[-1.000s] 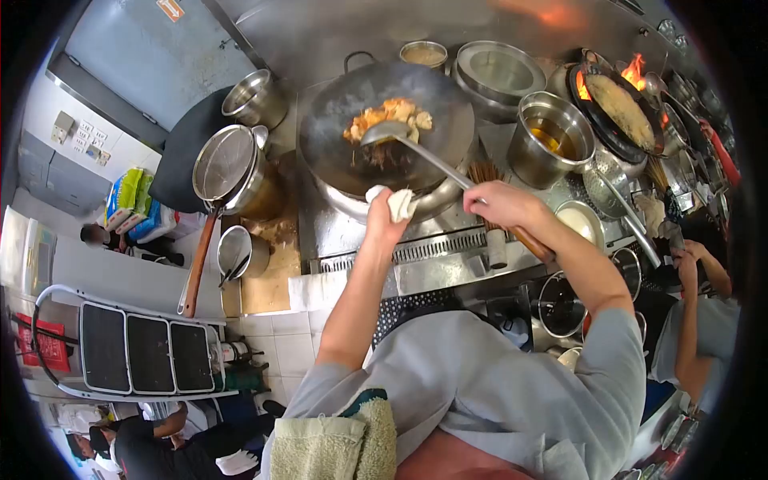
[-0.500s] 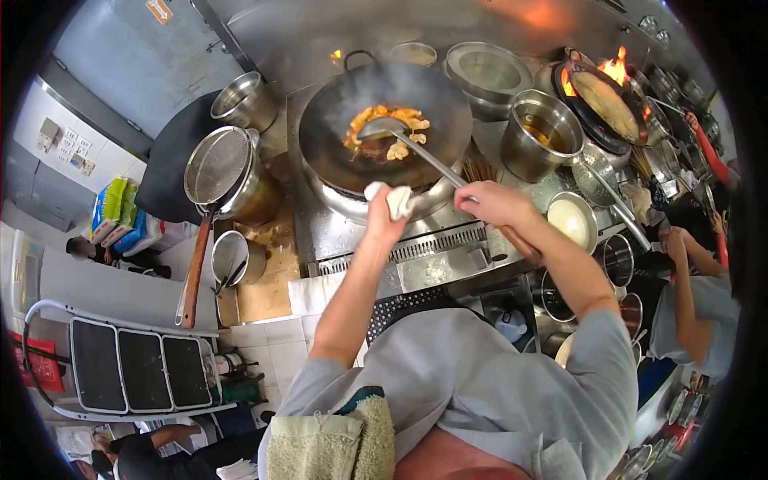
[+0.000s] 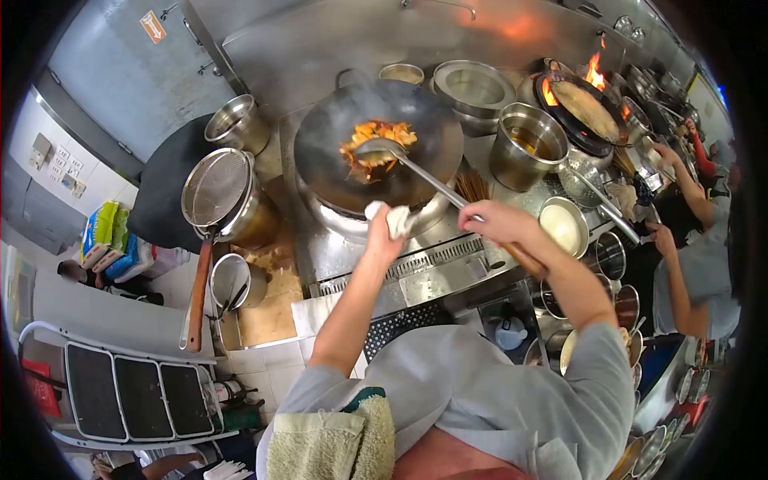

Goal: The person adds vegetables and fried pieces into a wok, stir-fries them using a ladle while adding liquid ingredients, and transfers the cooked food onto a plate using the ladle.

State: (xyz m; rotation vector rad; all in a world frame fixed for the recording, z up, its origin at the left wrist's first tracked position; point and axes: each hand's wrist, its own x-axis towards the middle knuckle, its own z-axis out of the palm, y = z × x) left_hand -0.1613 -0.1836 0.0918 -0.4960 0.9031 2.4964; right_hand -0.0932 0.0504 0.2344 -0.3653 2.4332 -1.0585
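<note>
My left hand (image 3: 384, 238) is closed on a folded white cloth (image 3: 397, 220) at the near rim of a large dark wok (image 3: 320, 152). Whether a wok handle lies under the cloth is hidden. My right hand (image 3: 500, 222) grips the long handle of a metal ladle (image 3: 428, 178), whose wooden end (image 3: 528, 261) shows below the hand. The ladle's bowl rests among orange and brown food pieces (image 3: 382, 134) in the wok. Steam rises from the food.
Right of the wok are a bamboo brush (image 3: 473, 186), a pot of oil (image 3: 528, 146), a bowl of white liquid (image 3: 562, 226) and a flaming second wok (image 3: 586, 110). A co-worker's arms (image 3: 676, 272) show at far right. A strainer (image 3: 216, 186) sits on a pot at left.
The ladle has moved through the food, which is now gathered more closely around its bowl. Both hands keep their holds. The camera view has shifted slightly, and the co-worker's arm has risen.
</note>
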